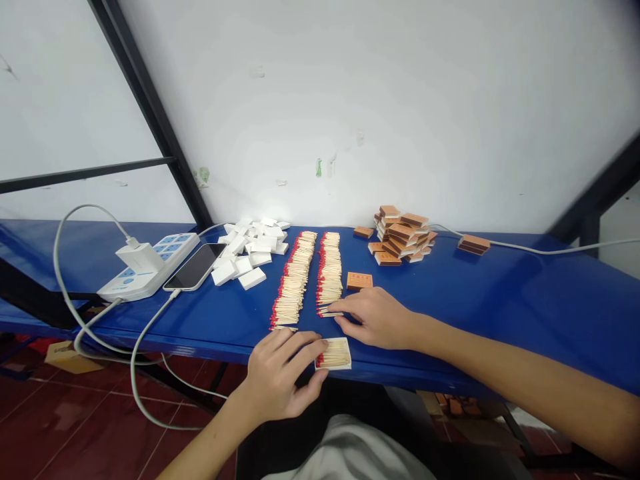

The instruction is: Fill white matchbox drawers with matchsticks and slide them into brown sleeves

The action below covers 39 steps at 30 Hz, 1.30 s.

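Close to the table's front edge, my left hand (285,375) grips a small white matchbox tray (346,360) by its left end, thumb and fingers on opposite sides. Red-headed matches (335,353) lie inside it. My right hand (377,317) has its fingertips on a few matchsticks (327,311) at the near end of the right row of matches (330,267); its fingers are bent and close together. A second row of matches (294,280) runs alongside on the left. Just beyond my right hand lies an orange-brown matchbox (359,281).
White trays (245,250) are heaped at the back left, beside a phone (196,268) and a power strip (150,267) with cables. Matchboxes (403,237) stand piled at the back right, more (473,245) farther right. A wall and black frame posts (150,107) bound the blue table (510,307).
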Motion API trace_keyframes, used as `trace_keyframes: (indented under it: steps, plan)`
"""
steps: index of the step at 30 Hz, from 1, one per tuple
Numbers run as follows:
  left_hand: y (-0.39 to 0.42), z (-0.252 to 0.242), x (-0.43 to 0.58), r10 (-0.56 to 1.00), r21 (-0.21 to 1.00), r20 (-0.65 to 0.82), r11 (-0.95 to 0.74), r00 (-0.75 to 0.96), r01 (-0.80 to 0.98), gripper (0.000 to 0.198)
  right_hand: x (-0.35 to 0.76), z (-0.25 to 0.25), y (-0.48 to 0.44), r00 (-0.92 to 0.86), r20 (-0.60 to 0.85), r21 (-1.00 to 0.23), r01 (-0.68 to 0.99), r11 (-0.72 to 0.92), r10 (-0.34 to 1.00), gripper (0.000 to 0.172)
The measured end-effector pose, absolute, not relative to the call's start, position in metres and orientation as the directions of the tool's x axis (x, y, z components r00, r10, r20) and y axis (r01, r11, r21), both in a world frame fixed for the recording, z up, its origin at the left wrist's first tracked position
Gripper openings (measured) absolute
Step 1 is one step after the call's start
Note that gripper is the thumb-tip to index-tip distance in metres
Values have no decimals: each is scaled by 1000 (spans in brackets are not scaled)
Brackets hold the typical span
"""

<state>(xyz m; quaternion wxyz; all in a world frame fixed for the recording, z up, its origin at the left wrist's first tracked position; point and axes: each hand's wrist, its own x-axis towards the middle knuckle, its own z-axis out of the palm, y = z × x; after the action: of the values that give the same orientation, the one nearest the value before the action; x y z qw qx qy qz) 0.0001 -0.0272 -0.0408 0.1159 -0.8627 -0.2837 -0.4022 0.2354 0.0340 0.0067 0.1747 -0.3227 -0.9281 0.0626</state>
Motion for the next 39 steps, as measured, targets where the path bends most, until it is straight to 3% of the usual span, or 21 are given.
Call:
trace_keyframes:
  steps: [19, 39]
  plan:
    - [-27, -42, 1, 404, 33, 757, -809, 514, 588, 21, 236, 9, 34, -743, 308, -186, 566, 803, 595, 25]
    - [-28, -40, 0, 395, 28, 765, -810, 509, 586, 20, 237, 5, 36, -718, 288, -232, 590, 773, 634, 25]
